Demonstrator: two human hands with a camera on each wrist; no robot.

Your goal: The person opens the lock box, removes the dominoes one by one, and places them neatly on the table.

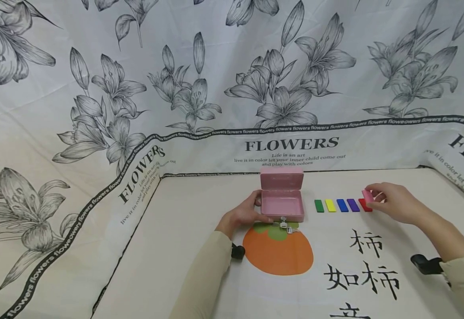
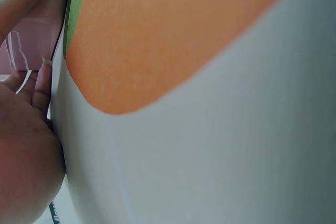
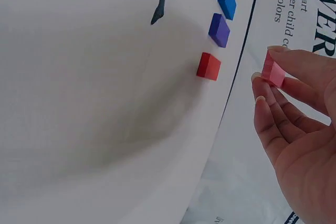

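A pink metal box (image 1: 282, 206) stands with its lid (image 1: 281, 179) raised and its inside bare. My left hand (image 1: 248, 211) grips its left end, thumb at the front and fingers along the side; part of that grip shows in the left wrist view. A silver clasp (image 1: 283, 223) with a small padlock (image 1: 290, 230) hangs at the box's front. Between thumb and fingers, my right hand (image 1: 395, 203) pinches a pink block (image 3: 273, 70) above the table. Just below it lies a red block (image 3: 209, 66), the right end of a row.
Left of the red block lie a purple block (image 1: 353, 205), a blue block (image 1: 342, 205), a yellow block (image 1: 330, 205) and a green block (image 1: 319, 206). The tablecloth (image 1: 192, 230) bears a printed orange persimmon (image 1: 278, 253) and black characters. Behind hangs a flowered curtain (image 1: 216, 66).
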